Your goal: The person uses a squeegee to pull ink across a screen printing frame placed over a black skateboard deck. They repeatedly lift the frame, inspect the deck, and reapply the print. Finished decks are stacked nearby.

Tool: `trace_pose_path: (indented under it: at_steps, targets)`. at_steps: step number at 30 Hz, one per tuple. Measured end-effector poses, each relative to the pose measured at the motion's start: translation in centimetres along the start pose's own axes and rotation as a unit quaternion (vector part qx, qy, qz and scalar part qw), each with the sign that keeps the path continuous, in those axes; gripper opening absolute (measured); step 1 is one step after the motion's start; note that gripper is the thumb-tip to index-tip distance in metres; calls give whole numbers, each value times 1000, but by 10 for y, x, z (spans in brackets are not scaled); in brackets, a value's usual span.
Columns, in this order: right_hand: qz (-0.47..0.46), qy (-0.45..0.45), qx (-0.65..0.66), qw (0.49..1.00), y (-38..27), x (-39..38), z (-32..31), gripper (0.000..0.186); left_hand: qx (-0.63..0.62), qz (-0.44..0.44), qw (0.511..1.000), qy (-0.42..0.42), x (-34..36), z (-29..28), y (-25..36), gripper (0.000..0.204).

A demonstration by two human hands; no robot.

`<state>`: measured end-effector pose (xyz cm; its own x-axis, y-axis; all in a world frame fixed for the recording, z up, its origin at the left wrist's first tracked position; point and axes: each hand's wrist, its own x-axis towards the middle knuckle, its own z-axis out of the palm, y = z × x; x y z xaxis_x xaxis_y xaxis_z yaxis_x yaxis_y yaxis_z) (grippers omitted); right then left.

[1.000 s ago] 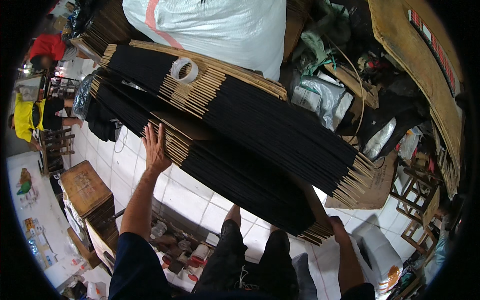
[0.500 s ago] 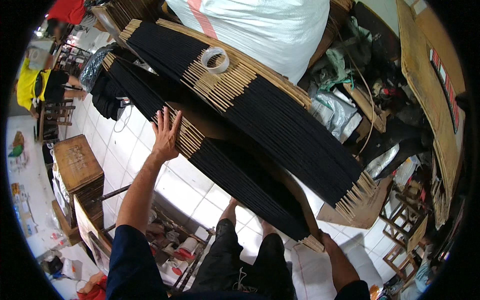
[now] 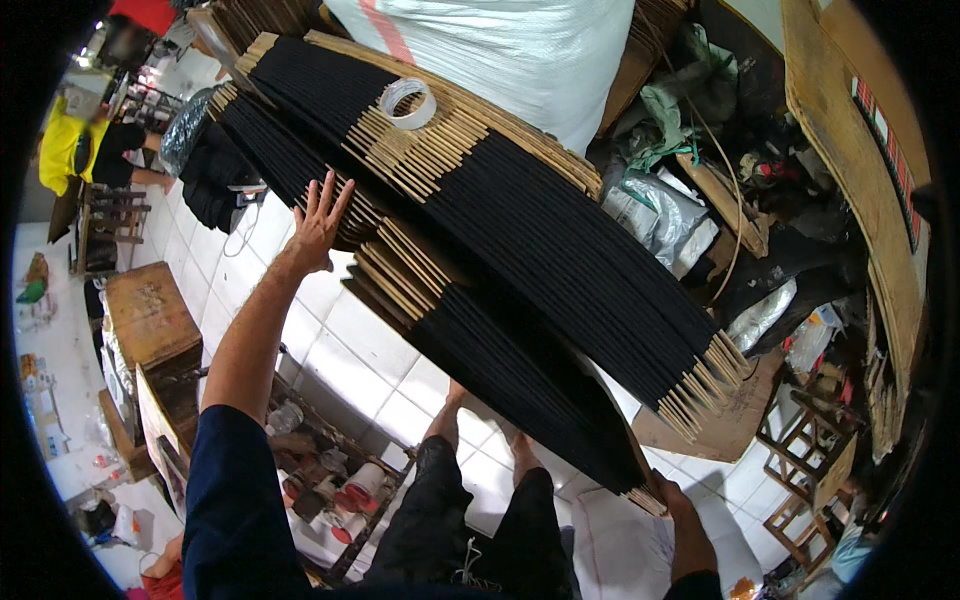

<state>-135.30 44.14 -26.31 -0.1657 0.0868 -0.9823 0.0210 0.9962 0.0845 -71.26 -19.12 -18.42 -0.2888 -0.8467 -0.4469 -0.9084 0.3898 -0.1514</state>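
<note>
Two long rows of thin boards wrapped in black cloth, with bare wood at their middles and ends, lie diagonally before me. In the near row, the left group of boards (image 3: 268,150) stands apart at its middle from the right group (image 3: 520,385). My left hand (image 3: 316,235), fingers spread, rests against the bare wooden edges of the left group. At the near right end, my right hand (image 3: 678,500) grips the right group; its fingers are partly hidden behind the boards. On the far row (image 3: 570,240) sits a roll of clear tape (image 3: 428,108).
Behind the far row bulges a big white sack (image 3: 500,60). Plastic bags (image 3: 665,220) and scraps crowd the right side, near a leaning wooden panel (image 3: 835,150). Small wooden stools (image 3: 825,480) stand lower right. To the left are a stack of boards (image 3: 150,315) and a person in yellow (image 3: 68,150).
The near row has parted at its middle, the right group shifting down and right. My left hand has moved slightly up and left; my right hand has dropped slightly to the right.
</note>
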Motion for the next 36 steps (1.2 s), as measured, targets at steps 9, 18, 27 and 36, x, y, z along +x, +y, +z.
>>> trace_pose_path:
  at_steps: [9,18,27,36]
  targets:
    - [45,30,-23,998,56,-22,-9,88,-223,-44,911,344,-5,38,26,104]
    - [116,-71,205,969,61,-19,48,78,-612,-459,627,147,-239,108,332,143]
    - [-11,14,7,1000,108,14,97,82,-496,-594,628,77,-248,99,302,111]
    - [-99,128,-154,975,162,-3,146,79,-580,-636,485,154,-356,194,195,109]
